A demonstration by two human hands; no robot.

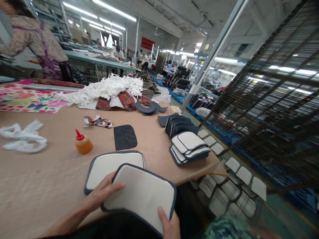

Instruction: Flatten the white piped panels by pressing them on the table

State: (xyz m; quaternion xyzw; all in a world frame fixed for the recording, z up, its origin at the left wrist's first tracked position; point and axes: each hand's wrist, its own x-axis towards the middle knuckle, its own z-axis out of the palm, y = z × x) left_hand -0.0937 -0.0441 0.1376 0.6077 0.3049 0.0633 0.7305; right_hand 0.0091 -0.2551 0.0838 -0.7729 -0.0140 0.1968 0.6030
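A cream pad with dark blue edging (142, 189) is held tilted at the near edge of the table, between both hands. My left hand (108, 189) grips its left side, thumb on the cream face and fingers underneath. At the lower right corner my right hand (169, 222) pinches the edge, its thumb on top. Partly beneath the held pad, a second cream pad (107, 167) of the same kind lies on the table. Beyond them is a dark rounded fabric piece (125, 137). To its left stands a bottle of amber liquid (84, 145) with a red nozzle.
Stacked cream pads (190, 144) and dark pieces (178, 124) sit near the right table edge. White strips (112, 86), fabric scraps (98, 121) and a white plastic bag (25, 137) lie on the table (50, 179). A metal rack (261, 86) rises right. A person (37, 39) stands far left.
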